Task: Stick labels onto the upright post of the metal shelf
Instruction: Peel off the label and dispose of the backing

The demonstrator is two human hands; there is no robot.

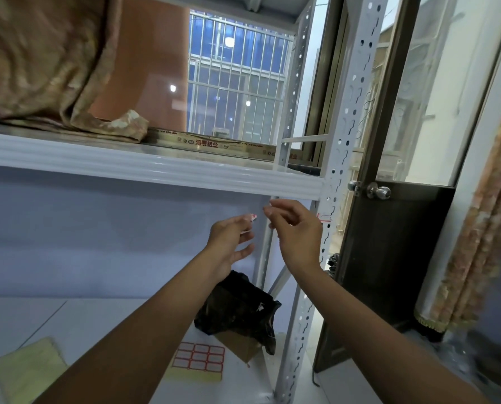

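Observation:
The white perforated upright post (335, 158) of the metal shelf rises at the right. One red-bordered label (324, 217) is stuck on it just below the shelf beam (156, 167). My left hand (231, 243) is raised under the beam and pinches a small red-and-white label (252, 217) at its fingertips. My right hand (297, 231) is just to the right of it, fingers loosely curled, with the tips close to that label and nothing visibly held. A sheet of red-bordered labels (199, 359) lies on the lower shelf.
A black plastic bag (237, 307) on brown cardboard sits by the post on the lower shelf, and a yellow cloth (27, 371) lies at the left. Folded fabric (48, 62) fills the upper shelf. A dark door with a knob (378, 190) stands right of the post.

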